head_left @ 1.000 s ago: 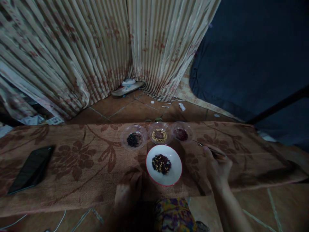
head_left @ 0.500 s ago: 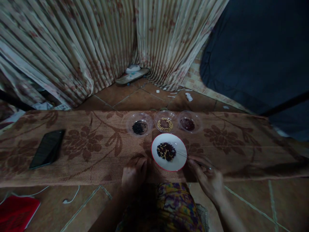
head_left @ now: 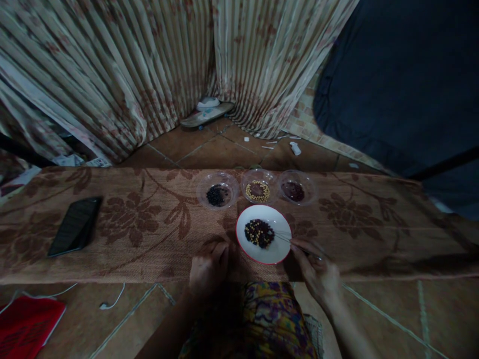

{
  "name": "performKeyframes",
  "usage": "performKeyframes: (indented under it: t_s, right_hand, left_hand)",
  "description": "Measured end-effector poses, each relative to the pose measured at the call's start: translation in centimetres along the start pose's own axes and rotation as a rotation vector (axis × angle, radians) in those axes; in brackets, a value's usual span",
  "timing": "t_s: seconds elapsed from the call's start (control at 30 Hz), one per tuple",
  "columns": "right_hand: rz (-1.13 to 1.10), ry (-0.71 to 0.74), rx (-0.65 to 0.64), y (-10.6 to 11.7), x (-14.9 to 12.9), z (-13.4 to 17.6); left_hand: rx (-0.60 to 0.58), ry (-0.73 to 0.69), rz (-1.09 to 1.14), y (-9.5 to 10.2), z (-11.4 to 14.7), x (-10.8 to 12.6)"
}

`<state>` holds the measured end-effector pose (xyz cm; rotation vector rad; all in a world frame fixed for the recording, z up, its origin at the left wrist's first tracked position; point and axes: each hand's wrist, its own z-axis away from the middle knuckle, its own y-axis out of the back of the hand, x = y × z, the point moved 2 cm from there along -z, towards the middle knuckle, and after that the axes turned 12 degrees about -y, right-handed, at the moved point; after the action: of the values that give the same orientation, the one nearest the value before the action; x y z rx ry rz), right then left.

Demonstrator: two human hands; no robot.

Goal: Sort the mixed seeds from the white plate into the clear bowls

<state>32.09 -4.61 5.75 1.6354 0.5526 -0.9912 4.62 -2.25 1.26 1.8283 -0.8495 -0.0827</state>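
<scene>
A white plate with a red rim (head_left: 275,253) sits near the front edge of the cloth. On it lies a mixed heap of dark and yellow beans (head_left: 259,233). My right hand (head_left: 318,267) is closed on slim metal tweezers (head_left: 283,235), whose tips reach over the plate's right side toward the heap. Left of the plate, my left hand (head_left: 208,264) rests curled on the cloth, with nothing visible in it. Behind the plate stand three clear bowls: one with black beans (head_left: 216,195), one with yellow beans (head_left: 257,191) and one with dark red beans (head_left: 293,190).
A brown flowered cloth (head_left: 130,219) covers the long narrow table. A black phone (head_left: 76,225) lies at the left. Beyond are striped curtains (head_left: 168,60), a skateboard (head_left: 207,117) and scraps on the tiled floor. A red bag (head_left: 32,324) lies at lower left.
The view has shifted slightly. My right hand and the tweezers have moved a little; the tweezers' tips stay beside the heap. My left hand keeps its place.
</scene>
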Motion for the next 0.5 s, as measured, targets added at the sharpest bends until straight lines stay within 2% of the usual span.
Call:
performKeyframes:
  t_s: [0.17,0.5]
  right_hand:
    - [0.016,-0.002,0.001,0.02,-0.18,0.09]
    - [0.064,0.106,0.015,0.07,-0.43,-0.09]
  left_hand:
    - [-0.012,0.013,0.009,0.01,0.04,-0.03]
    - [0.011,0.004,-0.025,0.2,-0.15,0.17]
